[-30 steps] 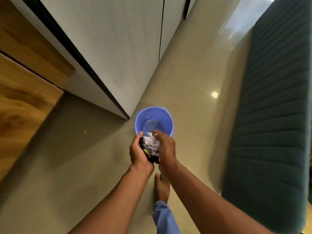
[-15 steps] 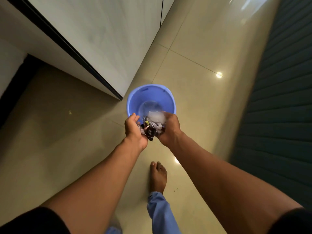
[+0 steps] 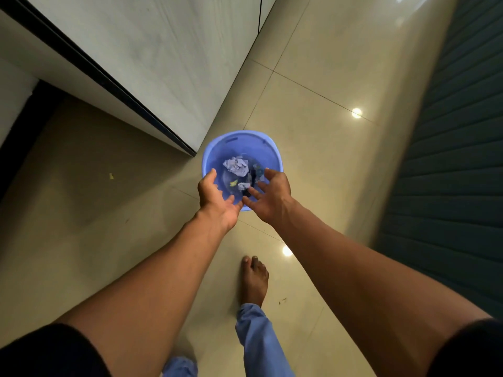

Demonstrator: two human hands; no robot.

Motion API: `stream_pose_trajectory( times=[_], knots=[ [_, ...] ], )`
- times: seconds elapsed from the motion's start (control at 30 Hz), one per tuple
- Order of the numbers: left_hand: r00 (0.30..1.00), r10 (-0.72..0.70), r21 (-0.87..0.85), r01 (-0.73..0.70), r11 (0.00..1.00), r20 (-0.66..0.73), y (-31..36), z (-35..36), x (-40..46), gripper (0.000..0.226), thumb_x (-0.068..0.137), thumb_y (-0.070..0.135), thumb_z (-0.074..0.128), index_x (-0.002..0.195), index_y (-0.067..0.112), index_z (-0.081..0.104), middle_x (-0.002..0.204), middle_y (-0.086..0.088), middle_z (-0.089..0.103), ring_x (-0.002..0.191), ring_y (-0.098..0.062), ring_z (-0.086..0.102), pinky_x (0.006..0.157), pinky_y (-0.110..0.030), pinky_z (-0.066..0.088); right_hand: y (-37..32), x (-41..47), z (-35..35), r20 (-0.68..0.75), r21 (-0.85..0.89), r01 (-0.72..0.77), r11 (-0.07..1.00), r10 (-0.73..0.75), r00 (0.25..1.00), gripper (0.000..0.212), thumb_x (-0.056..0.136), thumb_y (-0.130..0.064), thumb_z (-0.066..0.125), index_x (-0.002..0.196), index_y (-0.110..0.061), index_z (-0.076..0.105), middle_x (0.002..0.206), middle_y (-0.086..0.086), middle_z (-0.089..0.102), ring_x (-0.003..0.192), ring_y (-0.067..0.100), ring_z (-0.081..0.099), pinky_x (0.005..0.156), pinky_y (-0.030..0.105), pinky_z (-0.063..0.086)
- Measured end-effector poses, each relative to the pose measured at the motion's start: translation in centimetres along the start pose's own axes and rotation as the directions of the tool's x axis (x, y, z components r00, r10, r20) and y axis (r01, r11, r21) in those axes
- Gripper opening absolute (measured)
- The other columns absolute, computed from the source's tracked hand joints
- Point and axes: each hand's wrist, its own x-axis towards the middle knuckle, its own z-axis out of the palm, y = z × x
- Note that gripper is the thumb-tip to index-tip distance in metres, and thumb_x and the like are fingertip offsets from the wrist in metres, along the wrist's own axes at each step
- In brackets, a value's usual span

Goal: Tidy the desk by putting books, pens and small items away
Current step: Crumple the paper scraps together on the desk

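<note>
crumpled scraps (image 3: 236,166): a pale paper wad, a smaller white piece, a yellow bit and something dark are seen lying at the bottom of the blue bin (image 3: 268,148), below and just beyond both palms.
change: half a second ago the bundle was cupped between the two hands above the rim; it has now been dropped, and nothing is left in either palm.
left hand (image 3: 217,198): released, fingers spread and relaxed, palm turned inward over the near rim of the bin; nothing is held.
right hand (image 3: 268,195): released likewise, fingers splayed toward the left hand, fingertips nearly meeting it over the bin's near edge.
meaning for the task: this load of small rubbish is judged to be disposed of; a return to the desk for books and pens is probably what remains.
stray bit: a small yellow scrap (image 3: 111,175) is seen on the tiled floor (image 3: 313,118), well to the left of the left hand, outside the bin.
surroundings: a pale cabinet (image 3: 163,63) stands beyond the left hand; a bare foot (image 3: 253,281) is planted below the hands.
</note>
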Motion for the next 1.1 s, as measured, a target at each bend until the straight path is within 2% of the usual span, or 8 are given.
stream_pose_trajectory(
  times=[0.13,0.27,0.4,0.63,0.73,0.87,0.97,1.1],
  knots=[
    [1.0,-0.011,-0.022,0.011,1.0,0.009,0.0,0.3,-0.9,0.056,0.105,0.043,0.043,0.151,0.011,0.041,0.148,-0.011,0.05,0.135,-0.034,0.051,0.113,-0.05,0.044,-0.2,-0.7,0.2,-0.012,-0.002,0.024,1.0,-0.024,1.0,0.049,0.107,-0.029,0.045,0.152,-0.01,0.044,0.159,0.009,0.044,0.144,0.029,0.044,0.117,0.05,0.039],
    [0.998,-0.031,-0.005,0.032,0.999,0.061,0.6,0.3,-3.3,0.065,0.105,0.047,0.039,0.158,0.01,0.033,0.164,-0.012,0.033,0.151,-0.035,0.032,0.12,-0.049,0.034,-0.8,-3.0,0.7,0.015,-0.026,0.032,0.999,-0.032,0.999,0.048,0.108,-0.03,0.044,0.151,-0.009,0.046,0.155,0.009,0.048,0.142,0.028,0.047,0.117,0.046,0.04],
    [0.99,0.003,0.033,-0.008,0.999,0.141,3.0,0.3,-7.8,0.061,0.104,0.048,0.038,0.151,0.01,0.047,0.154,-0.012,0.049,0.14,-0.032,0.047,0.119,-0.048,0.037,-1.4,-7.5,2.0,0.072,-0.163,0.068,0.984,-0.057,0.996,0.034,0.107,-0.032,0.047,0.124,-0.005,0.061,0.12,0.01,0.065,0.109,0.028,0.063,0.1,0.038,0.051],
    [0.968,0.118,0.124,-0.148,0.981,0.222,8.2,0.1,-19.5,0.053,0.104,0.046,0.041,0.14,0.01,0.058,0.141,-0.007,0.062,0.12,-0.024,0.06,0.101,-0.038,0.045,-1.8,-18.7,7.0,0.204,-0.426,0.23,0.875,-0.155,0.967,0.021,0.102,-0.027,0.056,0.097,-0.007,0.062,0.091,0.008,0.062,0.069,0.02,0.057,0.065,0.029,0.046],
    [0.964,0.161,0.106,-0.187,0.977,0.212,9.6,-1.3,-24.8,0.052,0.103,0.047,0.044,0.138,0.011,0.059,0.139,-0.007,0.064,0.116,-0.025,0.062,0.095,-0.038,0.046,-1.4,-24.2,8.5,0.273,-0.558,0.329,0.762,-0.206,0.94,0.014,0.099,-0.02,0.057,0.093,-0.007,0.062,0.088,0.012,0.06,0.071,0.023,0.054,0.062,0.029,0.044],
    [0.952,0.234,0.068,-0.251,0.966,0.198,10.0,-4.5,-33.0,0.049,0.102,0.048,0.046,0.135,0.016,0.062,0.136,-0.004,0.066,0.127,-0.027,0.061,0.109,-0.043,0.044,0.8,-31.6,9.1,0.407,-0.685,0.456,0.568,-0.22,0.886,0.01,0.095,-0.015,0.059,0.103,-0.009,0.064,0.095,0.012,0.063,0.084,0.026,0.061,0.07,0.033,0.054],
    [0.937,0.313,0.053,-0.324,0.944,0.157,9.0,-8.0,-38.7,0.046,0.103,0.047,0.046,0.132,0.016,0.065,0.133,-0.003,0.069,0.127,-0.029,0.061,0.113,-0.049,0.043,3.9,-36.6,9.0,0.486,-0.74,0.525,0.422,-0.205,0.85,0.013,0.091,-0.007,0.057,0.081,-0.008,0.064,0.075,0.012,0.058,0.068,0.024,0.055,0.064,0.031,0.048],
    [0.91,0.407,0.021,-0.41,0.912,0.077,6.9,-14.3,-45.1,0.044,0.106,0.044,0.043,0.131,0.015,0.066,0.127,-0.003,0.072,0.121,-0.029,0.065,0.105,-0.047,0.047,9.7,-42.4,8.6,0.595,-0.751,0.613,0.244,-0.152,0.79,0.018,0.086,-0.012,0.057,0.069,-0.017,0.063,0.073,0.011,0.06,0.07,0.022,0.057,0.067,0.035,0.048]
  ],
)
